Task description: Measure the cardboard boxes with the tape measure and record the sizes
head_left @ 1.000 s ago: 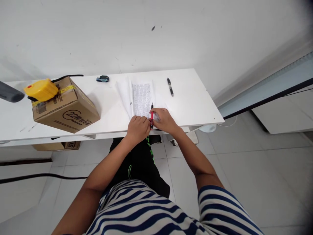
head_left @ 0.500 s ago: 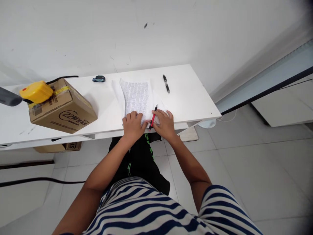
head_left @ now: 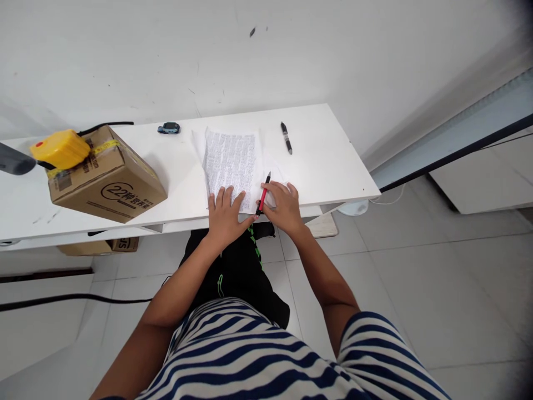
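Sheets of paper covered in writing [head_left: 231, 158] lie on the white desk [head_left: 333, 172] in front of me. My left hand [head_left: 226, 215] rests on their lower edge with its fingers spread. In my right hand [head_left: 283, 208] is a red and black pen [head_left: 264, 194], gripped between thumb and fingers with its dark tip pointing away from me. The tip of my left thumb is close to the pen's near end; whether they touch I cannot tell. Beneath my right hand a thin white sheet partly shows.
Toward the back right of the desk lies a black pen [head_left: 286, 138]. A small blue toy car [head_left: 169, 128] stands near the wall. On the left are a cardboard box [head_left: 120, 191] and, on top of it, a yellow object [head_left: 62, 150]. Another box [head_left: 102, 248] sits below the desk.
My left hand's fingers have spread out from a more bent pose, and its thumb has straightened toward the pen. My right hand keeps hold of the pen. The view has shifted slightly.
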Tool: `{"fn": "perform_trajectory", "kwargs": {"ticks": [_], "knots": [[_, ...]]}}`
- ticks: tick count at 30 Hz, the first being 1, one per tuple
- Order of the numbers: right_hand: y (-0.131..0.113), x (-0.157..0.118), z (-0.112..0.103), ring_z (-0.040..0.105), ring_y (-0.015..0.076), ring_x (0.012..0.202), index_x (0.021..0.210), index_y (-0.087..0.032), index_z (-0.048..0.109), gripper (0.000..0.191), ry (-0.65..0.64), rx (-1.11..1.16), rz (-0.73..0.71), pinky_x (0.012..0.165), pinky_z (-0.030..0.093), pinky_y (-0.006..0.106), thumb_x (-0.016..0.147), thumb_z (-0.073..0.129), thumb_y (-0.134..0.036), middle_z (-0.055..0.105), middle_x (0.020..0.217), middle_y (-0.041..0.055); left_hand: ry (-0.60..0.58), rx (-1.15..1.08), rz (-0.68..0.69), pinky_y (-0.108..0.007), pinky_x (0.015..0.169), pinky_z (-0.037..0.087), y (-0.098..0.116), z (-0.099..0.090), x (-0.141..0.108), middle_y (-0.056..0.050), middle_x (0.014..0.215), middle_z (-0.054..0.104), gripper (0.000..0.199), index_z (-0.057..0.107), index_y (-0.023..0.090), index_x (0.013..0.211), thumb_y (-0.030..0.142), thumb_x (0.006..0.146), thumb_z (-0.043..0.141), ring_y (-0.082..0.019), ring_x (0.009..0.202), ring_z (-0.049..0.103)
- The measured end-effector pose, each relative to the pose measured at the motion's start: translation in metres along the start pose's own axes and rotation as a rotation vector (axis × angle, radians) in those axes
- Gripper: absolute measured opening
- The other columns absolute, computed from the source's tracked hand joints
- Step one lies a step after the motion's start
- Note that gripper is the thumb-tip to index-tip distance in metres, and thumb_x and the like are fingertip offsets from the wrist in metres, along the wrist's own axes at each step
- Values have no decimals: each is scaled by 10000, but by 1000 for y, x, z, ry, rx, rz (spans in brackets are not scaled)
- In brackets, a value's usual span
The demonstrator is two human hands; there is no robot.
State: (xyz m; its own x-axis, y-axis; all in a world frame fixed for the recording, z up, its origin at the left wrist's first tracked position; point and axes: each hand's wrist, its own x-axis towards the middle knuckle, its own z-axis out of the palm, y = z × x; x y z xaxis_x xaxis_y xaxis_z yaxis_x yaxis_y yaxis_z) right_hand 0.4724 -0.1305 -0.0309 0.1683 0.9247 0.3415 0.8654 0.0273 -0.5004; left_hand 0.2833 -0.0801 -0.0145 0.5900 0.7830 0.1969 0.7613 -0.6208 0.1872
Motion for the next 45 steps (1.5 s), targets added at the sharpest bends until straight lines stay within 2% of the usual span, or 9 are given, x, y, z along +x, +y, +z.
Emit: {"fn": "perform_trajectory", "kwargs": {"ticks": [5, 8, 11, 13, 15, 20, 23, 28, 45], "knots": [[-1, 19, -5, 439, 310, 1364, 1280, -238, 530, 388, 43, -63, -46, 1167, 63, 621, 938, 471, -411, 648, 1278, 85, -43, -20, -28, -543, 1179, 194, -1, -8, 9, -126, 1564, 367, 629, 462, 268, 1459, 609, 938, 375, -332, 1470, 264], [-7, 36, -1, 574, 293, 1193, 1149, -223, 580, 328, 204, -10, -37, 1138, 200, 581, 937, 485, -454, 690, 1134, 91, -1, -4, -78, -540, 1159, 232, 3, -6, 18, -123, 1533, 412, 549, 514, 277, 1420, 538, 950, 400, -337, 1445, 308], [-17, 45, 6, 629, 201, 777, 943, -219, 578, 352, 310, 270, 59, 876, 464, 425, 916, 504, -562, 653, 793, 33, 58, -11, -138, -539, 1163, 219, 9, 0, 22, -120, 1515, 433, 525, 534, 274, 1399, 496, 928, 460, -336, 1436, 319], [-21, 46, 9, 530, 147, 579, 888, -228, 553, 408, 278, 520, 111, 649, 461, 323, 910, 478, -629, 537, 627, -25, 80, -28, -168, -534, 1172, 198, 11, 2, 23, -112, 1511, 436, 530, 533, 275, 1395, 487, 912, 487, -328, 1437, 316], [-22, 46, 9, 459, 122, 509, 919, -234, 565, 458, 170, 745, 109, 545, 403, 277, 920, 417, -667, 490, 588, -45, 78, -48, -174, -530, 1177, 187, 12, 2, 23, -104, 1511, 435, 539, 532, 279, 1391, 497, 899, 504, -322, 1439, 310], [-19, 49, 1, 423, 98, 470, 707, -209, 608, 571, -67, 899, 204, 503, 370, 258, 916, 387, -692, 509, 549, -24, 69, -80, -174, -520, 1178, 182, 12, 0, 24, -102, 1495, 441, 568, 547, 281, 1362, 564, 869, 527, -313, 1432, 309], [-22, 50, 0, 480, 105, 523, 586, -202, 537, 523, -76, 796, 263, 530, 389, 256, 856, 549, -649, 542, 565, -12, 55, -92, -198, -538, 1174, 176, 14, 0, 27, -115, 1490, 435, 591, 571, 272, 1321, 604, 831, 562, -332, 1420, 316], [-28, 47, 2, 486, 111, 572, 525, -207, 386, 534, -146, 668, 199, 538, 374, 258, 865, 569, -575, 561, 590, -3, 55, -122, -221, -559, 1176, 150, 17, 1, 30, -114, 1489, 423, 539, 590, 268, 1267, 571, 821, 588, -353, 1414, 310], [-26, 46, 5, 413, 107, 533, 542, -203, 449, 415, -208, 619, 149, 523, 325, 269, 869, 569, -428, 447, 523, -34, 56, -100, -218, -556, 1184, 132, 19, 3, 27, -123, 1491, 437, 543, 573, 250, 1305, 524, 836, 572, -352, 1430, 301]]}}
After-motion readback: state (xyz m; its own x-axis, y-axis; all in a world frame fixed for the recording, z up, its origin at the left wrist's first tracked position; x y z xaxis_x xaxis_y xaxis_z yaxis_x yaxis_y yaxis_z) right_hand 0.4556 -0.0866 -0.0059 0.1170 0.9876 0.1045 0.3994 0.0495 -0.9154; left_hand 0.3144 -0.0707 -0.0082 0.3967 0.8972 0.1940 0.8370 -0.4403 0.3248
